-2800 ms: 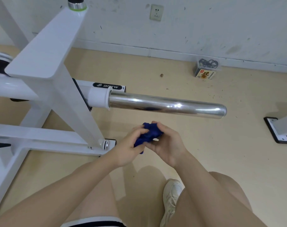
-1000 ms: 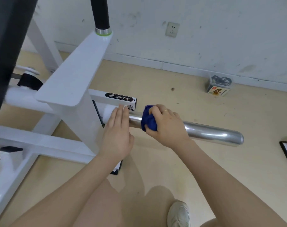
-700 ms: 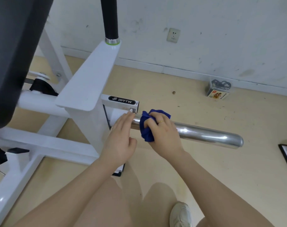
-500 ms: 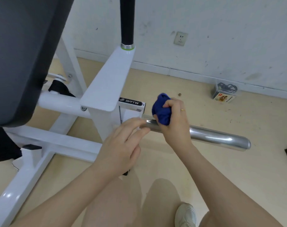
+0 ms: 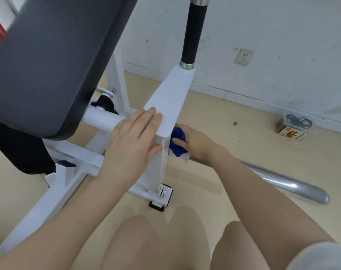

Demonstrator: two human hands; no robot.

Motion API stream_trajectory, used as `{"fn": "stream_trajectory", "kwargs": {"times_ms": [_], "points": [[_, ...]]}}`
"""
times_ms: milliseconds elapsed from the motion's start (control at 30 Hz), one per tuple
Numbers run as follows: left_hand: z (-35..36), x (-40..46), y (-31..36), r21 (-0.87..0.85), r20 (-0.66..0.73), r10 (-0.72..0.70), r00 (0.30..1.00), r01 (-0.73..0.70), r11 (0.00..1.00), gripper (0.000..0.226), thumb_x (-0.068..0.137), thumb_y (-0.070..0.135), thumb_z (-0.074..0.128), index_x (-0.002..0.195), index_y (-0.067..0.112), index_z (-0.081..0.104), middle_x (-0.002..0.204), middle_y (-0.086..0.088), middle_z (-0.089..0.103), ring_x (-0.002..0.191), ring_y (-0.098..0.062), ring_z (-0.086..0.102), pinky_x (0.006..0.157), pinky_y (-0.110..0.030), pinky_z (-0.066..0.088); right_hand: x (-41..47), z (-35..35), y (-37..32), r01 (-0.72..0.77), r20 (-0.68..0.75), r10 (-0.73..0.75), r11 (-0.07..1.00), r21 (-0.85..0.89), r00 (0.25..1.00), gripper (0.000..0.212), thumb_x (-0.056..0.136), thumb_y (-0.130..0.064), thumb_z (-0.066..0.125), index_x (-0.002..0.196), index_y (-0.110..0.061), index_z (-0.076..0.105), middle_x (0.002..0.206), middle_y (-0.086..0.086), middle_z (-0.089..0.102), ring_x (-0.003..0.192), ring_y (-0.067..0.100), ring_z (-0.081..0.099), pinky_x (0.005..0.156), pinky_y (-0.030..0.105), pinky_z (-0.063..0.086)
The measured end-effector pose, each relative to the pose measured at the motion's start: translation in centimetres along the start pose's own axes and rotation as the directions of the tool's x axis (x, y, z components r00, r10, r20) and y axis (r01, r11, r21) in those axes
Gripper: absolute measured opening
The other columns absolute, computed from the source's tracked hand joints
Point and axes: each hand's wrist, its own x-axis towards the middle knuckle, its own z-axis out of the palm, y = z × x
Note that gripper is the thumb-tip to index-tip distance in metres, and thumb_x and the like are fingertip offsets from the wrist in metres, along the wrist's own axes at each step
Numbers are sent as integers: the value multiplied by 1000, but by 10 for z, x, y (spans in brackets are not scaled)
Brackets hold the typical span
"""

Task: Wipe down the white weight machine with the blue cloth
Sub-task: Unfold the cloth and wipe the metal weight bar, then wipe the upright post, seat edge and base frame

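Two hands: left hand (image 5: 133, 142) flat, right hand (image 5: 193, 142) curled.

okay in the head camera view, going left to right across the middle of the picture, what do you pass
Black seat pad → left hand resting flat on the white weight machine → blue cloth → right hand gripping it → chrome bar → small clear box by the wall.
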Motion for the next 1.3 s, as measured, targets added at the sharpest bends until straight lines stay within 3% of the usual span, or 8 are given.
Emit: {"fn": "stream_trajectory", "kwargs": {"times_ms": [167, 333, 533, 733, 900, 1067, 1167, 1300], "points": [[0, -1, -1, -46, 6, -25, 1000, 25, 999, 61, 75, 30, 68, 128, 12, 44, 131, -11, 55, 121, -28, 47, 93, -48, 47, -30, 21, 4, 188, -200, -272, 914, -359, 942, 47, 86, -34, 60, 124, -8, 51, 132, 10, 52, 113, 37, 52, 95, 44, 45], [-4, 2, -1, -81, 65, -51, 997, 56, 995, 58, 78, 35, 61, 128, 12, 43, 132, -12, 53, 122, -28, 46, 97, -46, 44, -34, 20, 19, 396, -114, -477, 822, -409, 872, 44, 84, -44, 45, 115, -15, 55, 133, 6, 53, 119, 33, 50, 100, 45, 43], [-14, 7, 6, -37, 182, -77, 980, 86, 996, 75, 73, 63, 56, 127, 12, 51, 130, -10, 55, 121, -30, 49, 100, -42, 41, 7, -10, 5, 4, 38, -10, 987, 163, 999, 35, 96, -40, 43, 125, -20, 44, 112, 1, 61, 101, 24, 56, 78, 31, 40], [-19, 16, 29, -63, 66, -228, 971, 232, 971, 63, 85, 58, 48, 111, 4, 66, 120, -10, 62, 113, -30, 55, 98, -30, 36, -26, 10, 15, 281, -167, -372, 871, -403, 913, 48, 79, -38, 70, 115, -10, 57, 120, 11, 59, 100, 31, 61, 82, 37, 48], [-16, 24, 32, -48, -43, -276, 960, 274, 961, 43, 79, 41, 58, 94, 2, 70, 105, -11, 67, 96, -31, 59, 93, -18, 32, -37, 17, 16, 374, -172, -502, 794, -479, 847, 44, 60, -30, 80, 97, -13, 64, 115, 11, 63, 97, 30, 63, 82, 35, 49], [-21, 27, 27, -57, 10, -220, 976, 220, 974, 43, 82, 41, 52, 96, 5, 70, 104, -9, 67, 95, -29, 58, 88, -30, 39, -33, -9, -6, 78, -332, -73, 997, 2, 941, 36, 91, -37, 56, 116, -11, 51, 106, 4, 62, 94, 26, 59, 74, 32, 41], [-29, 42, 15, -166, 86, -281, 956, 292, 942, 42, 83, 43, 48, 94, 9, 70, 99, -3, 67, 92, -28, 60, 83, -41, 46, -30, -32, -20, -143, -170, 306, 778, 612, 937, 42, 84, -50, 59, 105, -16, 46, 97, 1, 60, 76, 20, 58, 56, 27, 44], [-38, 75, 3, -248, 464, -458, 758, 608, 754, 53, 83, 41, 61, 134, 31, 47, 124, 9, 53, 116, -16, 50, 89, -26, 40, -31, -74, -17, -399, 209, 356, 630, 666, 911, 44, 81, -54, 60, 95, -12, 61, 88, 6, 67, 67, 21, 58, 61, 29, 49]]}}
